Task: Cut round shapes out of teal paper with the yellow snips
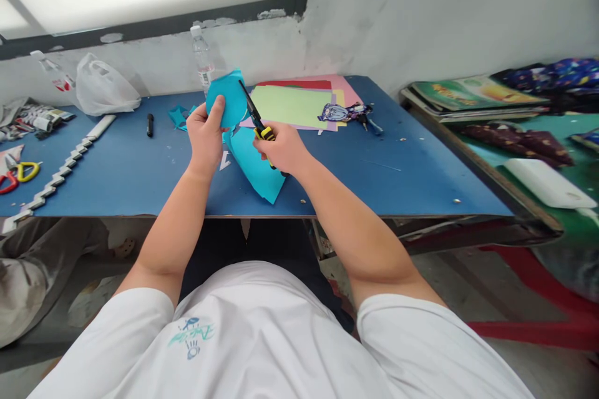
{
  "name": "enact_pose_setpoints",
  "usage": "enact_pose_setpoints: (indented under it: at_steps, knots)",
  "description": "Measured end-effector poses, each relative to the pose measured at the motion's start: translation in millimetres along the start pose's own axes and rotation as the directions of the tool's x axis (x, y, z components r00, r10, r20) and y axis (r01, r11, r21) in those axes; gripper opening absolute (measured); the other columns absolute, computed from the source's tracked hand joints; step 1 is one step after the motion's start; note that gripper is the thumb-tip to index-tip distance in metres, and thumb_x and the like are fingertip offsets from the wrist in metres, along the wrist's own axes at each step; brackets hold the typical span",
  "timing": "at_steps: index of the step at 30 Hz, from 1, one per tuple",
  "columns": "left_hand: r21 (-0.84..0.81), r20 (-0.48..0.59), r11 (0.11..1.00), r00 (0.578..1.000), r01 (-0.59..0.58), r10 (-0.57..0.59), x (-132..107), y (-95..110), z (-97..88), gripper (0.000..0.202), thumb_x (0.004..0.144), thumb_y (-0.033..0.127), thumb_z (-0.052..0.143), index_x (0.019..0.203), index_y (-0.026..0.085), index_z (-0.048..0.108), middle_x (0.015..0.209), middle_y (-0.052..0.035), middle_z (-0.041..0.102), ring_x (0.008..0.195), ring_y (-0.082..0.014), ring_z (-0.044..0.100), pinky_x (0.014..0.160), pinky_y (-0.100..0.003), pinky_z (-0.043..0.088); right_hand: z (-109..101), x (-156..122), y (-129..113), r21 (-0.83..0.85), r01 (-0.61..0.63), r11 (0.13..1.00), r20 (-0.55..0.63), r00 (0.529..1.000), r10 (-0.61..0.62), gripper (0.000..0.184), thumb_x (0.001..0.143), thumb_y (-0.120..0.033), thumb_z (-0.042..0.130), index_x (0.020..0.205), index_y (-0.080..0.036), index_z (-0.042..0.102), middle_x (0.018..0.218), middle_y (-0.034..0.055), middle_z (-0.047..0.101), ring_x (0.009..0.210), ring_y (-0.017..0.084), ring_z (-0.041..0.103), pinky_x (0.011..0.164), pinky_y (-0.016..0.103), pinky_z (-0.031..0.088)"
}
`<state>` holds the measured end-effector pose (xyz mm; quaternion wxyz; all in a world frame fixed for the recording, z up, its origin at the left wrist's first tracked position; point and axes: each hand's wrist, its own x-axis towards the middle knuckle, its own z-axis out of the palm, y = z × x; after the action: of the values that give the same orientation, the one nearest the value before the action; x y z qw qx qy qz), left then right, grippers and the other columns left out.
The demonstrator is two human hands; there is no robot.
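My left hand (204, 136) is closed on a sheet of turquoise paper (256, 165), pinching its rounded upper part above the blue table (374, 162). My right hand (279, 148) grips scissors (255, 117) with yellow and black handles. Their dark blades point up and away, set against the paper's edge. The lower part of the sheet hangs down over the table's front edge.
A stack of coloured paper sheets (294, 106) lies behind the hands, with a plastic bottle (202, 62), turquoise scraps (178, 117) and a black marker (150, 124) nearby. Red and yellow scissors (16, 174) and a white zigzag strip (60, 168) lie left. Books (472, 96) cover a green table at right.
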<state>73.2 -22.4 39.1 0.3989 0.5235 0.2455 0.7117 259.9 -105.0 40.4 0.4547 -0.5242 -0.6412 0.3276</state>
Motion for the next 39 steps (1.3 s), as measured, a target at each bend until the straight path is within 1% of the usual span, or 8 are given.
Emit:
enact_pose_setpoints:
  at_steps: [5, 7, 10, 13, 16, 22, 31, 39]
  knots:
    - [-0.043, -0.005, 0.996, 0.997, 0.079, -0.079, -7, 0, 7.2, 0.055, 0.098, 0.071, 0.1, 0.087, 0.026, 0.07, 0.073, 0.0045, 0.056, 0.057, -0.0115, 0.053, 0.049, -0.024, 0.046, 3, 1, 2, 0.015, 0.005, 1.0, -0.035, 0.999, -0.004, 0.015, 0.091, -0.025, 0.073, 0.082, -0.028, 0.061, 0.077, 0.0036, 0.065, 0.076, 0.025, 0.062, 0.069, 0.038, 0.046]
    - [-0.056, 0.06, 0.985, 0.985, 0.164, -0.161, -11, -3, 10.4, 0.05, 0.097, 0.07, 0.101, 0.099, 0.027, 0.075, 0.082, 0.0016, 0.067, 0.058, -0.0121, 0.059, 0.05, -0.025, 0.047, 4, 2, 3, 0.014, 0.007, 1.0, -0.045, 0.999, -0.006, 0.018, 0.09, -0.024, 0.073, 0.081, -0.029, 0.059, 0.075, 0.0031, 0.064, 0.076, 0.025, 0.061, 0.069, 0.038, 0.046]
    - [-0.053, 0.162, 0.968, 0.958, 0.247, -0.235, -17, -9, 12.8, 0.049, 0.093, 0.064, 0.106, 0.095, 0.026, 0.075, 0.087, -0.0014, 0.076, 0.06, -0.0122, 0.063, 0.052, -0.027, 0.048, 3, 1, 3, 0.017, 0.016, 1.0, -0.045, 0.999, -0.016, 0.019, 0.089, -0.023, 0.074, 0.079, -0.029, 0.058, 0.074, 0.0021, 0.063, 0.076, 0.024, 0.06, 0.07, 0.038, 0.046]
    - [-0.1, 0.135, 0.976, 0.974, 0.196, -0.182, -16, -12, 12.6, 0.054, 0.087, 0.064, 0.109, 0.087, 0.025, 0.072, 0.079, 0.0016, 0.071, 0.061, -0.0114, 0.063, 0.054, -0.026, 0.049, 3, 1, 2, 0.024, 0.018, 1.0, -0.037, 0.999, -0.017, 0.017, 0.091, -0.023, 0.074, 0.081, -0.028, 0.061, 0.074, 0.0016, 0.064, 0.075, 0.024, 0.061, 0.071, 0.039, 0.047]
    - [-0.138, 0.073, 0.983, 0.991, 0.119, -0.11, -12, -11, 11.6, 0.062, 0.083, 0.066, 0.111, 0.083, 0.026, 0.064, 0.072, 0.0068, 0.06, 0.059, -0.0091, 0.055, 0.054, -0.025, 0.048, 4, 1, 1, 0.04, 0.007, 0.999, -0.029, 1.0, -0.005, 0.014, 0.091, -0.022, 0.073, 0.084, -0.028, 0.063, 0.075, 0.0014, 0.065, 0.073, 0.024, 0.063, 0.07, 0.039, 0.048]
    - [-0.024, 0.062, 0.998, 0.996, -0.058, 0.059, -12, -7, 9.8, 0.075, 0.085, 0.082, 0.104, 0.075, 0.026, 0.056, 0.066, 0.0064, 0.051, 0.055, -0.0098, 0.049, 0.049, -0.028, 0.041, 8, 1, 2, 0.143, -0.014, 0.99, 0.022, 1.0, 0.011, 0.016, 0.09, -0.02, 0.075, 0.085, -0.028, 0.062, 0.073, -0.0005, 0.064, 0.067, 0.024, 0.066, 0.071, 0.041, 0.054]
    - [0.088, 0.091, 0.988, 0.989, -0.127, 0.119, -14, -7, 6.4, 0.079, 0.085, 0.092, 0.098, 0.073, 0.026, 0.057, 0.063, 0.0056, 0.046, 0.052, -0.0113, 0.047, 0.049, -0.03, 0.036, 12, 4, 10, 0.209, -0.027, 0.978, 0.029, 0.999, 0.022, 0.013, 0.086, -0.026, 0.076, 0.086, -0.028, 0.064, 0.072, -0.0004, 0.065, 0.068, 0.022, 0.066, 0.07, 0.039, 0.058]
    - [0.182, 0.084, 0.968, 0.983, -0.175, 0.162, -16, -6, 6.3, 0.078, 0.097, 0.088, 0.091, 0.071, 0.024, 0.054, 0.062, 0.0047, 0.045, 0.054, -0.0108, 0.043, 0.052, -0.029, 0.038, 10, 5, 10, 0.215, -0.015, 0.977, 0.036, 0.999, 0.008, 0.012, 0.086, -0.028, 0.077, 0.086, -0.027, 0.065, 0.074, 0.0, 0.066, 0.07, 0.021, 0.067, 0.072, 0.039, 0.06]
